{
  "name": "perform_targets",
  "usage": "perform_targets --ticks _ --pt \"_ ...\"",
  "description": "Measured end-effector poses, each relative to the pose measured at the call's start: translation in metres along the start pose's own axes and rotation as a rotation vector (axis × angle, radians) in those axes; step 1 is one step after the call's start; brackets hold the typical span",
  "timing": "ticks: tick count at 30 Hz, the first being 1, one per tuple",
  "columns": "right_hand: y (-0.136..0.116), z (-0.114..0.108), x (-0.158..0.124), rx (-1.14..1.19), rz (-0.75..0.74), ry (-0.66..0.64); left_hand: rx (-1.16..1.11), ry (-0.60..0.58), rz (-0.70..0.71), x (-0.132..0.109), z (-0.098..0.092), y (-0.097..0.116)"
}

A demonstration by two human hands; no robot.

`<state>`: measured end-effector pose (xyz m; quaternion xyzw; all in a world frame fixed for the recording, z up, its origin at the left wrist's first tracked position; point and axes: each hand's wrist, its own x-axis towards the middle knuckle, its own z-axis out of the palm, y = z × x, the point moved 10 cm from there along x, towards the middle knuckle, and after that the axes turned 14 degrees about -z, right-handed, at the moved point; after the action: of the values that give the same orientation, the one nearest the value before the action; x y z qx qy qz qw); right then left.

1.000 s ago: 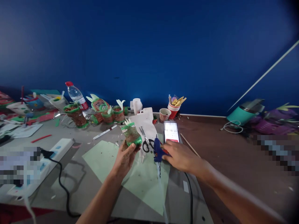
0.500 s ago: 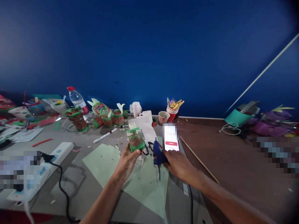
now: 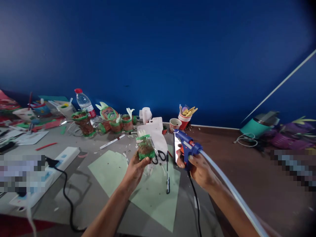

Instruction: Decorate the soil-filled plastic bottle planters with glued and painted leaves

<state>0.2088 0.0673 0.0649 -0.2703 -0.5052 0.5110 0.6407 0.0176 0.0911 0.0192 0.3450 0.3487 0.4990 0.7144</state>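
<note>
1. A small pot (image 3: 145,147) is gripped by the left hand (image 3: 135,169), over the table (image 3: 86,200).
2. A glue gun (image 3: 188,147) is gripped by the right hand (image 3: 200,171).
3. Gluing seems readied; steady aim is called for.

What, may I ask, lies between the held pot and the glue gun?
In the head view, scissors, a pen and part of the phone show between the pot and the glue gun.

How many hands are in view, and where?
2: the left hand holds the green-trimmed pot; the right hand, farther right, grips the blue glue gun. No others show.
</note>
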Motion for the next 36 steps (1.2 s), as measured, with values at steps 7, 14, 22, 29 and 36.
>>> perform_targets --ticks 7,14,22,29,36 --pt "0.009 0.033 0.008 -0.067 0.166 -0.166 0.041 0.013 0.029 0.0 -0.002 0.002" --pt "0.018 0.023 0.007 -0.319 0.139 -0.205 0.046 0.059 0.016 0.0 -0.005 0.002" --pt "0.039 0.009 -0.008 -0.44 0.304 -0.208 0.041 0.095 -0.004 0.001 -0.012 -0.003" --pt "0.037 0.009 -0.01 -0.525 0.321 -0.184 0.044 0.141 -0.014 0.001 -0.014 -0.002" --pt "0.025 0.017 -0.005 -0.633 0.275 -0.199 0.022 0.174 -0.025 -0.001 -0.013 0.001"
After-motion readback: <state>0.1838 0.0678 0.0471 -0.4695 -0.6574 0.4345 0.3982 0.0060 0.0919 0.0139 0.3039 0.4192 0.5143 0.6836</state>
